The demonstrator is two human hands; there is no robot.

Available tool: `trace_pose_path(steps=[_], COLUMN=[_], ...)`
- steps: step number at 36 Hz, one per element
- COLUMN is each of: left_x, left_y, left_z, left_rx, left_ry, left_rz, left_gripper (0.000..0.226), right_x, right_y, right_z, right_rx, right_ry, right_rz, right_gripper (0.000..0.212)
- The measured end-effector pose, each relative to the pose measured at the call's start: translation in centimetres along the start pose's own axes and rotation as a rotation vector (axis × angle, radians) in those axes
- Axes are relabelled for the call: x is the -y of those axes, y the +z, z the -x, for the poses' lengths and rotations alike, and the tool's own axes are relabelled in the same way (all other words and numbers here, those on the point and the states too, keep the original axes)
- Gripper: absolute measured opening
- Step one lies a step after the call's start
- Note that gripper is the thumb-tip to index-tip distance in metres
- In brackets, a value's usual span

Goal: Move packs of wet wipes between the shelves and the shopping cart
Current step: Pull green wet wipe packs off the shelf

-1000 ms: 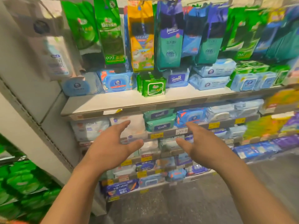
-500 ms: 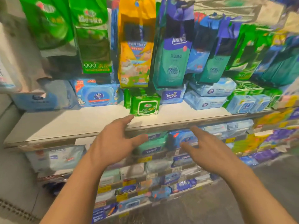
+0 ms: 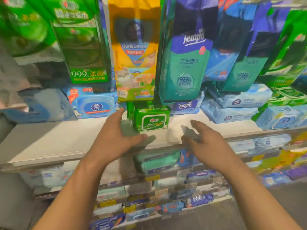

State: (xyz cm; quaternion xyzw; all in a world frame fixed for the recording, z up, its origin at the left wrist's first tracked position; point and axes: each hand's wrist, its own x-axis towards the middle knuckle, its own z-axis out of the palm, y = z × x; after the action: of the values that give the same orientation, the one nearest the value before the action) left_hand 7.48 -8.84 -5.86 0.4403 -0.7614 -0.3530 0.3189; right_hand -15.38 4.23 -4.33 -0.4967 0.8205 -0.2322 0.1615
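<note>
A small green pack of wet wipes [image 3: 153, 119] stands on the white shelf [image 3: 54, 143], in front of more green packs. My left hand [image 3: 116, 138] is stretched out just left of it, fingers spread and holding nothing; its fingertips reach the pack's left side. My right hand [image 3: 209, 143] hovers over the shelf's front edge a short way right of the pack, fingers straight and empty. Both hands are blurred. The shopping cart is out of sight.
Tall hanging packs crowd the space above: green [image 3: 83, 47], yellow [image 3: 136, 52], and teal Tempo [image 3: 186, 55]. Blue wipe packs [image 3: 94, 105] and pale blue packs [image 3: 232, 108] flank the green one. Lower shelves [image 3: 157, 161] hold many more packs.
Both hands have risen from in front of the lower shelves to the white shelf and closed in on the green pack. The view has moved nearer the shelf.
</note>
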Motion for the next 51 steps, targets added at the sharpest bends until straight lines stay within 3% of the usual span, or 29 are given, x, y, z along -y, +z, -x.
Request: trace_pose_path(steps=[6, 9, 12, 14, 17, 21, 24, 29, 32, 35, 41, 46, 51], left_x=[0.6, 1.2, 1.3, 1.2, 1.6, 2.2, 2.1, 0.9, 0.5, 0.6, 0.3, 0.0, -0.7], left_y=[1.5, 2.2, 2.8, 3.3, 3.9, 4.2, 4.2, 4.3, 4.2, 4.1, 3.7, 2.3, 0.0], left_z=[-2.5, -4.0, -5.0, -5.5, -6.3, -6.9, -6.8, -5.9, -5.0, -3.7, -0.2, 4.0, 8.7], left_rx=[-0.052, -0.033, -0.012, 0.010, 0.025, 0.041, 0.031, 0.013, -0.006, -0.072, -0.247, -0.329, -0.468], left_ry=[-0.056, -0.102, -0.097, -0.103, -0.114, -0.144, -0.144, -0.132, -0.131, -0.121, -0.147, -0.255, -0.323], left_rz=[0.082, 0.113, 0.159, 0.242, 0.293, 0.309, 0.279, 0.165, 0.118, 0.105, 0.185, 0.206, 0.263], left_gripper=[0.104, 0.101, 0.081, 0.071, 0.073, 0.073, 0.074, 0.051, 0.052, 0.065, 0.074, 0.074, 0.069], right_x=[-0.1, -0.9, -0.1, 0.4, 0.5, 1.1, 1.5, 1.6, 1.7, 1.5, 2.1, 3.2, 5.6], right_y=[2.5, 4.5, 5.3, 5.4, 5.2, 5.2, 5.1, 4.9, 4.2, 3.7, 2.9, 3.9, 5.8], right_z=[-6.4, -9.1, -10.9, -11.7, -11.7, -11.8, -11.6, -11.1, -10.5, -9.5, -6.8, -4.9, -3.2], right_rx=[0.066, 0.036, 0.080, 0.111, 0.081, 0.140, 0.155, 0.140, 0.150, 0.162, 0.264, 0.404, 0.434], right_ry=[-0.109, -0.211, -0.215, -0.194, -0.228, -0.270, -0.315, -0.324, -0.301, -0.303, -0.413, -0.450, -0.535], right_rz=[-0.253, -0.285, -0.331, -0.296, -0.238, -0.191, -0.184, -0.247, -0.276, -0.318, -0.440, -0.567, -0.605], right_gripper=[0.055, 0.026, 0.034, 0.028, 0.022, 0.037, 0.033, 0.036, 0.031, 0.023, 0.038, 0.033, 0.028])
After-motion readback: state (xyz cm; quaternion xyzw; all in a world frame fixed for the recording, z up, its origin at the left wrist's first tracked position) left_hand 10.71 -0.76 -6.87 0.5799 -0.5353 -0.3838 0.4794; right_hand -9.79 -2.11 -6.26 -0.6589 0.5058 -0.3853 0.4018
